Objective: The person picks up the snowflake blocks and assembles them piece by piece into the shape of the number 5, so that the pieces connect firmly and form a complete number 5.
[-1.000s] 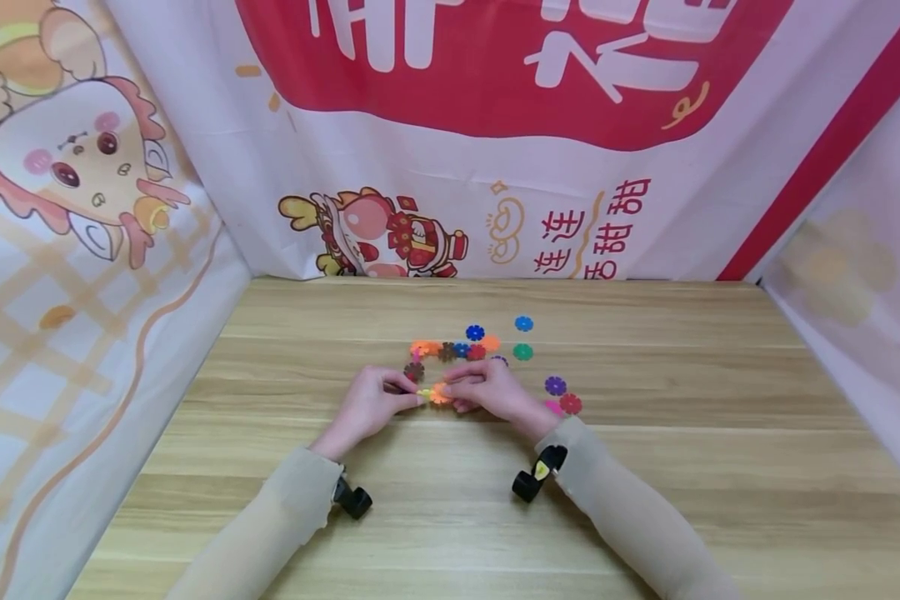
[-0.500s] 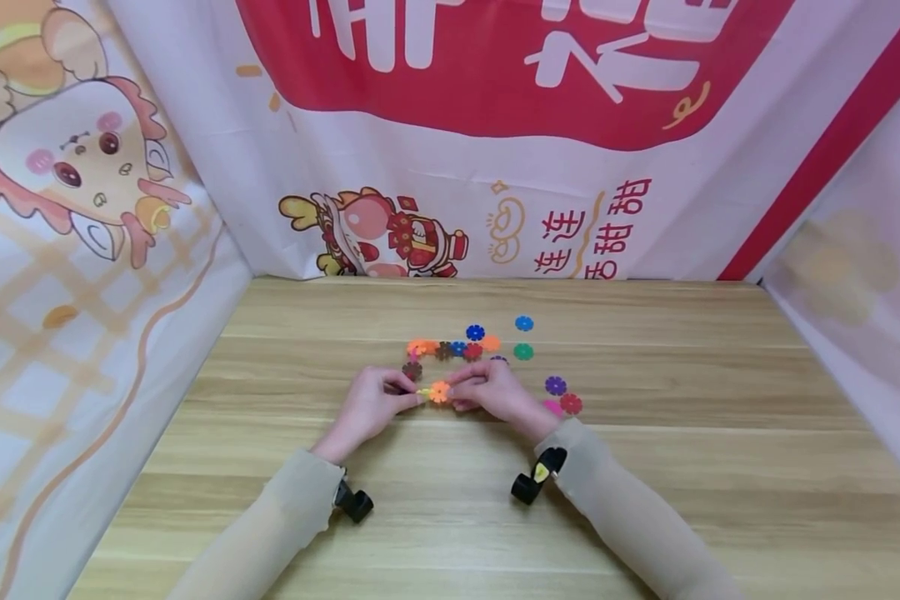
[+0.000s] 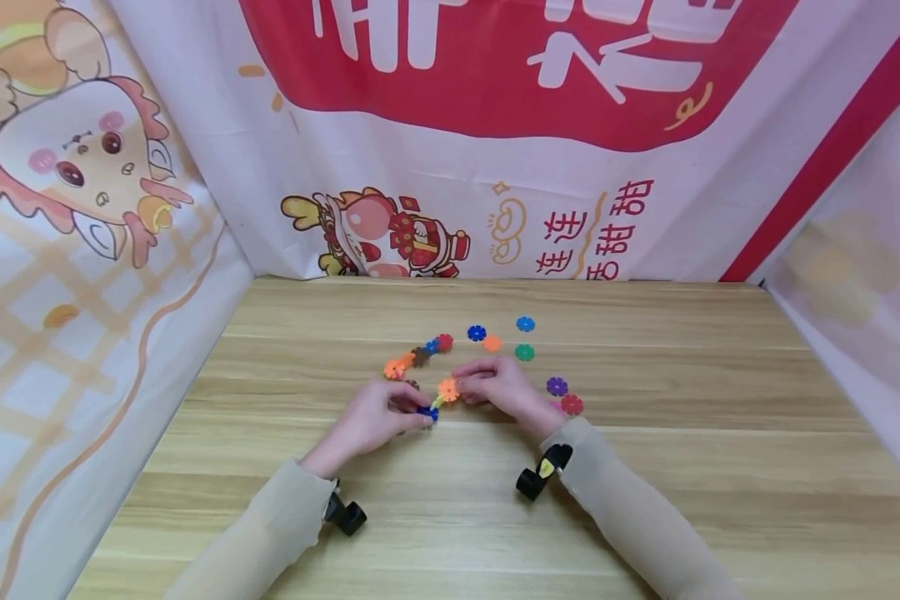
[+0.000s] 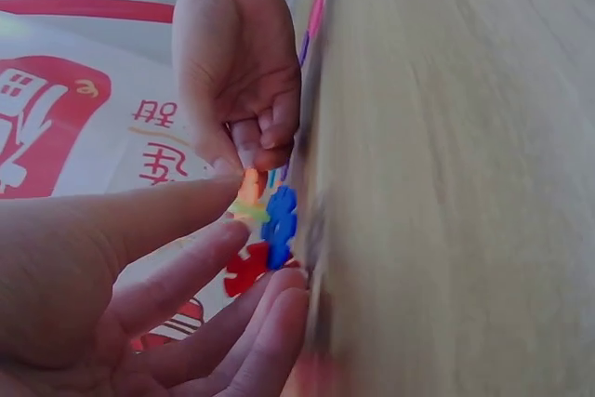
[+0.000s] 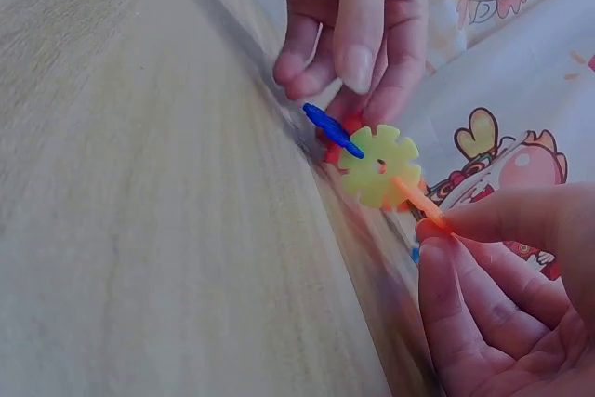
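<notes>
My right hand (image 3: 504, 387) pinches an orange notched plastic snowflake disc (image 3: 447, 389) at its edge. A yellow disc (image 5: 367, 183) is slotted into the orange one, and a dark blue disc (image 4: 282, 220) joins the yellow one's other side. Around that blue end lies my left hand (image 3: 367, 417); in the right wrist view its thumb hangs apart from the blue disc, and its fingers reach behind, near a red disc (image 4: 245, 269). Beyond the left hand, a joined chain runs from an orange disc (image 3: 394, 369) through a brown disc (image 3: 420, 357) to a red end.
Loose discs lie to the right: dark blue (image 3: 477, 332), light blue (image 3: 525, 323), green (image 3: 524, 352), purple (image 3: 557, 386) and red (image 3: 572, 404), among others. A printed cloth (image 3: 390, 150) hangs along the table's back edge. Each wrist wears a black camera.
The chain has swung, its red end going up and left and its orange corner toward me. My left hand has shifted from the yellow disc to the blue one, slightly nearer me.
</notes>
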`<move>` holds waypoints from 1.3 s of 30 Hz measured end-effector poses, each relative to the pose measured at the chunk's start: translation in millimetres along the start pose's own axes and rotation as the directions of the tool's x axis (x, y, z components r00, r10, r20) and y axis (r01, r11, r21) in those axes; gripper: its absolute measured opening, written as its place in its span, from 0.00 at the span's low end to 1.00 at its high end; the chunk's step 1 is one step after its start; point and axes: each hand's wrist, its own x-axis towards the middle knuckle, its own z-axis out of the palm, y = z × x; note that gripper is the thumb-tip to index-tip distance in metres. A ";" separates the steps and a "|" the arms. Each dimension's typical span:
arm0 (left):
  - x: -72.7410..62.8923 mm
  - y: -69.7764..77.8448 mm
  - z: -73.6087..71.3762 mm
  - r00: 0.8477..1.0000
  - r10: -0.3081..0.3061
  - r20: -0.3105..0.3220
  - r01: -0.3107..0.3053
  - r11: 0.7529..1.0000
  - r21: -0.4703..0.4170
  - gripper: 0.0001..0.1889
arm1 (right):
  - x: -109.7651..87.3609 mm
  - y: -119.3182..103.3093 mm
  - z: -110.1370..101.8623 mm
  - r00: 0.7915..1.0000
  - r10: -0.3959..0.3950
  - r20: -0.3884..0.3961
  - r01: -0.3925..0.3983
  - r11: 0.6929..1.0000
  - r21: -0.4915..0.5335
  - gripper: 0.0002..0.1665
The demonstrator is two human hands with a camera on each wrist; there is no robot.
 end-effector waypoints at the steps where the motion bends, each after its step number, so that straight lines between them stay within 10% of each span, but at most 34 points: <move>1: -1.2 1.2 -0.2 0.999 0.007 0.034 -0.007 1.000 -0.013 0.12 | -0.1 0.1 -1.2 1.000 0.000 0.002 0.000 1.000 0.003 0.14; 6: -4.1 11.5 -3.5 0.992 0.015 0.128 -0.010 0.999 -0.042 0.18 | -1.2 -1.8 -6.7 1.000 -0.016 0.020 0.016 1.000 0.004 0.16; 13: 13.2 24.1 -2.3 0.999 0.036 -0.033 -0.033 0.996 0.082 0.13 | -3.7 -6.5 -11.8 0.994 -0.062 0.089 0.062 0.998 -0.002 0.17; 25: 42.8 26.6 8.0 0.995 0.030 0.094 -0.038 0.996 0.084 0.06 | -4.3 -8.3 -24.2 0.979 -0.172 0.107 0.178 0.983 -0.046 0.18; 39: 43.1 25.8 17.9 0.999 0.007 0.052 -0.007 1.000 -0.006 0.05 | -38.8 -4.4 -102.6 0.993 -0.120 0.017 0.119 0.935 -0.333 0.20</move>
